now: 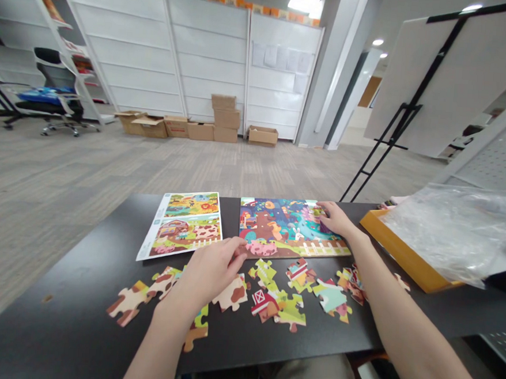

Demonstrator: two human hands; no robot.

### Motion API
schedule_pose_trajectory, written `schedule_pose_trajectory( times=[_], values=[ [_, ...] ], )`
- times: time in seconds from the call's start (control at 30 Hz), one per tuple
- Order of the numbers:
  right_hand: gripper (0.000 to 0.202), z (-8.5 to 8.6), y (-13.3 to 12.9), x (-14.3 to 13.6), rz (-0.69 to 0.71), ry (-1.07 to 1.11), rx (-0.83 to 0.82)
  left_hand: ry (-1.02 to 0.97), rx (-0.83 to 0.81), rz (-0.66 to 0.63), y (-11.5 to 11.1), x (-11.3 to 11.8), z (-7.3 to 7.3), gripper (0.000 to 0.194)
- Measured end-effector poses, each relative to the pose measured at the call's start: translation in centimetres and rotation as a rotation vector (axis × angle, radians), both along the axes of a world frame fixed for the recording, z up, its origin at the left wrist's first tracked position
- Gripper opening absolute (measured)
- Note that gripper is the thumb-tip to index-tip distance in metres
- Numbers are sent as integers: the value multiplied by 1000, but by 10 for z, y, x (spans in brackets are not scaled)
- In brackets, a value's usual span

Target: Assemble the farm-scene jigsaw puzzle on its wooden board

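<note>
A puzzle board (294, 224) with a colourful animal picture lies on the black table. My left hand (219, 262) rests at its lower left corner, fingers bent by the pink pig piece (263, 247); whether they grip anything is hidden. At the board's right side is my right hand (336, 219), its fingers curled over the edge near a purple patch, and what they hold, if anything, is too small to tell. Loose pieces lie in front of the board, among them a brown-and-white one (129, 303), a green one (291, 312) and a pale green one (330, 296).
A printed picture sheet (185, 222) lies left of the board. To the right sits a yellow box (408, 258) with clear plastic wrapping (445, 229). A whiteboard stand (389, 138) rises behind the table's right side. Cardboard boxes (227, 118) line the far shelves.
</note>
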State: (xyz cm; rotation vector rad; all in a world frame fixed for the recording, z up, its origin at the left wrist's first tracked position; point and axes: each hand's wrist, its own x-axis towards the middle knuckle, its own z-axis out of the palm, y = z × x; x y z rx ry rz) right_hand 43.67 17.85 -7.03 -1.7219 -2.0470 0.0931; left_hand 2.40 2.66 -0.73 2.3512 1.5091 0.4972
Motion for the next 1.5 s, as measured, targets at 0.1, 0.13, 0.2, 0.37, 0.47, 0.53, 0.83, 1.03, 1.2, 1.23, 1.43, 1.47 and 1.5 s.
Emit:
schedule_pose_trajectory(
  times=[0.1, 0.13, 0.2, 0.37, 0.47, 0.53, 0.83, 1.03, 1.2, 1.23, 1.43, 1.47, 1.5],
  values=[
    [50, 15, -7, -6, -47, 21, 62, -1, 12, -16, -3, 2, 2, 25],
    [47, 24, -12, -10, -45, 20, 60, -11, 21, -24, -4, 3, 3, 24],
    [37, 46, -25, -23, 3, 23, -29, -28, 33, -44, -6, 6, 4, 23],
    [32, 99, -78, -82, 449, -26, -583, 11, 51, -62, -8, 14, 7, 22],
    [30, 111, -107, -116, 531, -112, -750, 35, 43, -49, -8, 18, 9, 23],
    [29, 110, -119, -131, 500, -190, -760, 49, 35, -51, -8, 21, 9, 24],
    [33, 95, -131, -143, 411, -394, -642, 31, 41, -58, -10, 19, 8, 23],
    [34, 90, -130, -145, 380, -412, -607, 35, 37, -50, -10, 17, 8, 20],
    [32, 87, -127, -142, 394, -411, -599, 30, 38, -46, -10, 18, 8, 21],
    [32, 86, -126, -141, 385, -415, -598, 21, 39, -47, -10, 17, 7, 22],
    [36, 86, -125, -140, 405, -400, -616, -14, 40, -37, -9, 11, 4, 23],
    [35, 86, -124, -140, 407, -401, -620, -13, 39, -37, -9, 10, 4, 23],
    [34, 86, -124, -140, 407, -403, -623, -9, 37, -39, -9, 10, 4, 24]
  ],
)
